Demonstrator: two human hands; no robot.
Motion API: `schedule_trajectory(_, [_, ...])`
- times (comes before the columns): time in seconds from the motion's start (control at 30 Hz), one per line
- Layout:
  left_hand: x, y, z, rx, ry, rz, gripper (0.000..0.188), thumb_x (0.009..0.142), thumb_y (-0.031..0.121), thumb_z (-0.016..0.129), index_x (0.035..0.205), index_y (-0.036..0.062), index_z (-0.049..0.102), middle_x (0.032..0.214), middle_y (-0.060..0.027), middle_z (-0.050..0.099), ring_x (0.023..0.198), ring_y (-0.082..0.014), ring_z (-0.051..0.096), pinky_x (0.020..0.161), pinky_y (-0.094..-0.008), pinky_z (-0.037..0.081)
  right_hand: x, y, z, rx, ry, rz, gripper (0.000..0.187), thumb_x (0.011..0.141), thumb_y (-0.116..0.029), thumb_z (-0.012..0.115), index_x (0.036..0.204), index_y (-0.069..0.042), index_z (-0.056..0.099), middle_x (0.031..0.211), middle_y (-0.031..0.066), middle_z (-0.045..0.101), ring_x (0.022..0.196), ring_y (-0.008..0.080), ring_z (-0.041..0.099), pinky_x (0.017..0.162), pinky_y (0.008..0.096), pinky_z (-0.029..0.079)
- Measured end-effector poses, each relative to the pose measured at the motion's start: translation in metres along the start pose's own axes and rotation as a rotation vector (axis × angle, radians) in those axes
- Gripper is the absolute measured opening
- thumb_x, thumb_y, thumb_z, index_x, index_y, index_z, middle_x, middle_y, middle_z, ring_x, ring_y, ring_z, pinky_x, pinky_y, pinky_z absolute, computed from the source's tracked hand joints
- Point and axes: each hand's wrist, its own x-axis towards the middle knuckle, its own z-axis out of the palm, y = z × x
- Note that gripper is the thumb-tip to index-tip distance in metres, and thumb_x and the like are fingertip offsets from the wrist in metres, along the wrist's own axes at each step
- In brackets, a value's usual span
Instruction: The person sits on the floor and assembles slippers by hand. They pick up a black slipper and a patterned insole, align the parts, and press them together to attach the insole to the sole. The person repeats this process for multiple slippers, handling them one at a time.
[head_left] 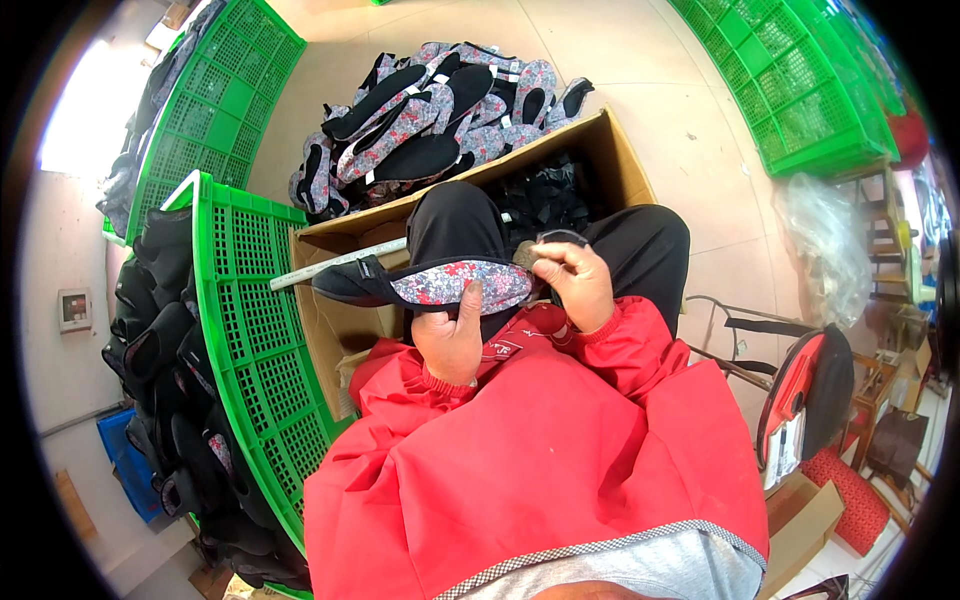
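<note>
Across my lap lies a fabric slipper shoe (445,284) with a grey, red and white floral side and a black end pointing left. My left hand (450,338) is closed on it from below, thumb laid over the floral part. My right hand (580,284) pinches a small rough brownish-grey piece (525,255) at the shoe's right end. I cannot make out exactly what that piece is, nor whether it touches the shoe. A dark curved strip (562,236) shows beside my right fingers.
A cardboard box (628,160) with black pieces inside stands around my knees, a pale rod (340,264) across it. Beyond lies a heap of floral shoes (400,140). A green crate (255,300) with black shoes (180,390) is at left. Green crates (790,90) and a chair (810,400) are at right.
</note>
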Motion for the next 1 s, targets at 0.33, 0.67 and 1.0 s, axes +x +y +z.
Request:
schedule_trajectory(0.33, [-0.007,-0.003,-0.010,0.009,-0.032,0.057,0.012,0.089,0.008,0.067,0.096,-0.0022,0.066,0.087,-0.0039,0.068,0.079,-0.0101,0.059,0.075,-0.0266,0.047,0.012,0.000,-0.015,0.470,-0.081,0.374,0.030,0.090,-0.012,0.067,0.116,-0.001,0.059,0.106,0.0030,0.063,0.089,0.0075,0.057,0.081,0.0197,0.045])
schedule_trajectory(0.67, [-0.005,-0.013,-0.020,-0.377,-0.075,-0.178,0.016,0.090,0.003,0.062,0.105,-0.0024,0.062,0.098,-0.0050,0.065,0.088,-0.0128,0.059,0.083,-0.0287,0.047,-0.004,-0.002,0.026,0.398,-0.230,0.149,0.013,0.088,-0.013,0.069,0.088,-0.001,0.066,0.079,-0.0005,0.058,0.068,0.0054,0.049,0.064,0.0212,0.040])
schedule_trajectory(1.0, [0.049,-0.008,-0.034,-0.886,-0.031,-0.532,0.018,0.097,0.010,0.052,0.108,-0.0020,0.059,0.105,-0.0124,0.067,0.095,-0.0227,0.066,0.085,-0.0381,0.054,0.002,0.023,0.015,0.350,0.053,0.416,0.024,0.095,-0.024,0.060,0.085,-0.003,0.064,0.076,-0.0005,0.062,0.063,0.0040,0.049,0.060,0.0198,0.040])
